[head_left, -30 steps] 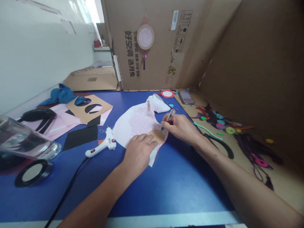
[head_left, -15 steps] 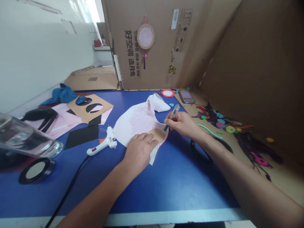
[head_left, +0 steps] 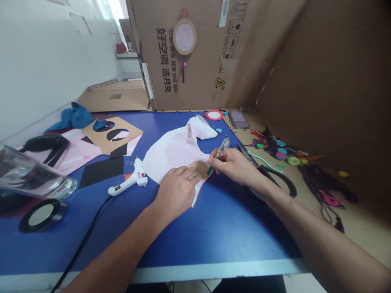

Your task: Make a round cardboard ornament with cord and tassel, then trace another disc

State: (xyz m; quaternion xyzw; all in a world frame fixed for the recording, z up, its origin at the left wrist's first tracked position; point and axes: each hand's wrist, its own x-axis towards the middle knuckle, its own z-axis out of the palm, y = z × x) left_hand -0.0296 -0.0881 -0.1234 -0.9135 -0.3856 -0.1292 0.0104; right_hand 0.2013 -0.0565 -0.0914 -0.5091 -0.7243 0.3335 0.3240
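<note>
A green pen with a clear barrel (head_left: 222, 147) is pinched in my right hand (head_left: 227, 162), its tip down at the right edge of a brown disc (head_left: 200, 167). The disc lies on a curved piece of white patterned sheet (head_left: 180, 148). Flat on the disc and sheet rests my left hand (head_left: 179, 189), fingers spread and pressing, partly covering both. The sheet's far end curls up, and a red line follows its right edge.
Left of the sheet lies a white glue gun (head_left: 131, 181). Further left are black card (head_left: 102, 171), brown card with two holes (head_left: 111, 134), a clear water container (head_left: 36, 175) and a black ring (head_left: 42, 215). Black-handled scissors (head_left: 282, 181) lie beneath my right forearm.
The pen tip has moved slightly left and down along the disc's edge, with my right hand. The camera view has shifted a little; my left hand stays on the disc.
</note>
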